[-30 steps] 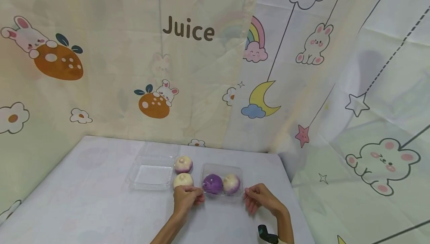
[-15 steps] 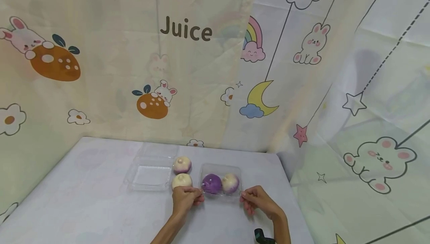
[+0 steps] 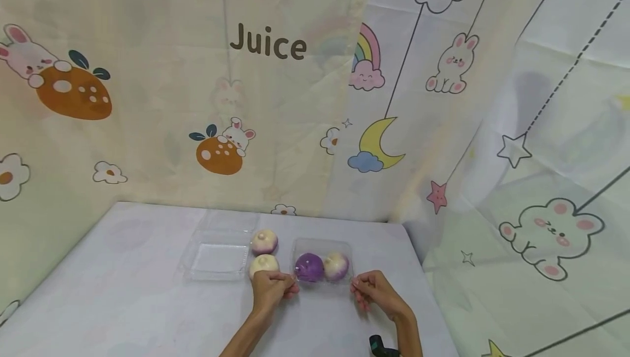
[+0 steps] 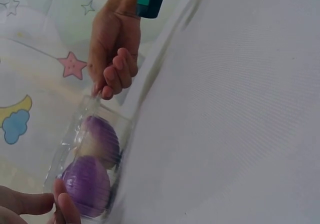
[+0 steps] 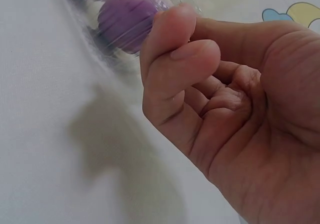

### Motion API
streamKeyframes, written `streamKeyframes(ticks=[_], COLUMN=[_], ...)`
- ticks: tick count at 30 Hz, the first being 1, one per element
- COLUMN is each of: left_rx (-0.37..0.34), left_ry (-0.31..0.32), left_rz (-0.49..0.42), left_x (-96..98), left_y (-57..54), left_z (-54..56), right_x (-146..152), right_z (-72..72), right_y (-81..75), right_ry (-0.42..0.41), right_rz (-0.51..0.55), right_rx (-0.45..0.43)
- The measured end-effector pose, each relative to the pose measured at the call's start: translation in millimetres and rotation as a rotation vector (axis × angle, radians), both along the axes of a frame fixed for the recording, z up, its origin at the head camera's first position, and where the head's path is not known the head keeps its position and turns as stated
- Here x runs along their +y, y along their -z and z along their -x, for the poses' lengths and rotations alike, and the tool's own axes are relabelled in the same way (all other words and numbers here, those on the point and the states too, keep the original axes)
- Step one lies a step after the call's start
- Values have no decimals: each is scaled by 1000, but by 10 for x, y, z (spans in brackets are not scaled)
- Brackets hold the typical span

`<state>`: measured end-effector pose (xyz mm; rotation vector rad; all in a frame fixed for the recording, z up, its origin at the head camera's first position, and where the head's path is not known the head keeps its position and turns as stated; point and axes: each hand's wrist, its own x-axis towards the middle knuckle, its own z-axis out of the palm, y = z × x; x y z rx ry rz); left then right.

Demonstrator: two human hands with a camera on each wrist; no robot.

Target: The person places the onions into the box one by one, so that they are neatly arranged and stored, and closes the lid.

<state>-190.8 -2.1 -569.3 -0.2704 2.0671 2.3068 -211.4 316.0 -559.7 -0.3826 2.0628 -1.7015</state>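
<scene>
A clear plastic clamshell box (image 3: 322, 245) stands on the table with two round vegetables inside. One, a purple vegetable (image 3: 309, 267), lies at left; beside it is a white-and-purple vegetable (image 3: 337, 266), and both resemble onions or turnips. My left hand (image 3: 270, 290) pinches the box's near left corner between thumb and fingertips. At the near right corner, my right hand (image 3: 375, 291) pinches the rim, other fingers curled below. In the left wrist view, the right hand (image 4: 115, 56) and left fingers (image 4: 62, 199) sit at opposite ends of the box rim (image 4: 62, 149).
To the left lies a second clear box (image 3: 219, 258), its lid folded back. Two pale vegetables stand between the boxes: a rear one (image 3: 264, 241) and a front one (image 3: 263, 264), partly behind the left hand. A patterned curtain (image 3: 275, 100) rises along the table's back.
My right hand has moved left, closing the small gap to the box's near right corner. The left hand keeps its place there. The whole view has shifted slightly left.
</scene>
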Motion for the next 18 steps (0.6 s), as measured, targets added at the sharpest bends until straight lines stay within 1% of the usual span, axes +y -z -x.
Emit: streamKeyframes(ticks=[7,14,18], left_rx=[12,18,21], left_ry=[-11,-16,-31], left_rz=[3,1,-5], left_x=[29,41,59], left_y=[-11,-65,-60], left_z=[33,28,34], right_x=[-8,-16,-19], right_z=[21,24,23], right_y=[16,15,4], right_ry=[34,57,62], right_rz=[12,12,16], right_rx=[-4,-3,-8])
